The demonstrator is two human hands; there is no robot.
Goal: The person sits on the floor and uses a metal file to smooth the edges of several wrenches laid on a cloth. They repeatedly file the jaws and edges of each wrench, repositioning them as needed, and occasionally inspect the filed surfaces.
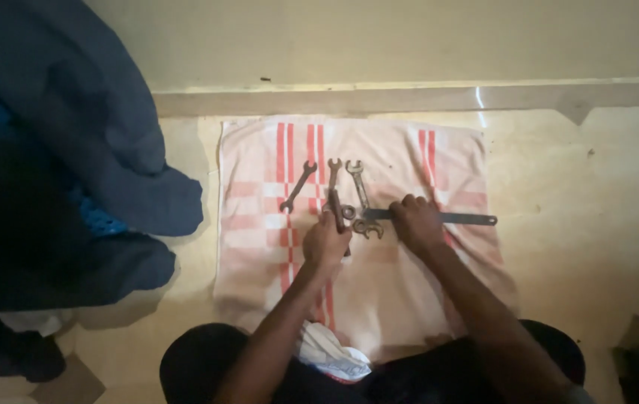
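- The left hand (325, 241) is closed around the lower end of a dark spanner (337, 208), which lies near the middle of the towel (402, 292), its open head pointing to the towel's far edge.
- The right hand (417, 221) presses down, fingers curled, on a long flat metal bar (460, 218) that runs crosswise toward the towel's right edge; whether it truly grips the bar I cannot tell.
- Between the two hands lies a ring-and-open-ended spanner (359, 187), its lower jaw just beside the bar's left end.
- A third, separate spanner (298, 185) lies tilted to the left of the held one, apart from it, across the red stripes.
- The towel is pale pink with red bands and checks, spread flat on a light wooden floor (596, 194).
- Its far edge comes close to a skirting board (409, 97) beneath a plain cream wall (409, 37).
- Heaped dark blue cloth (72, 150) fills the floor to the left of the towel.
- The light is dim and warm.
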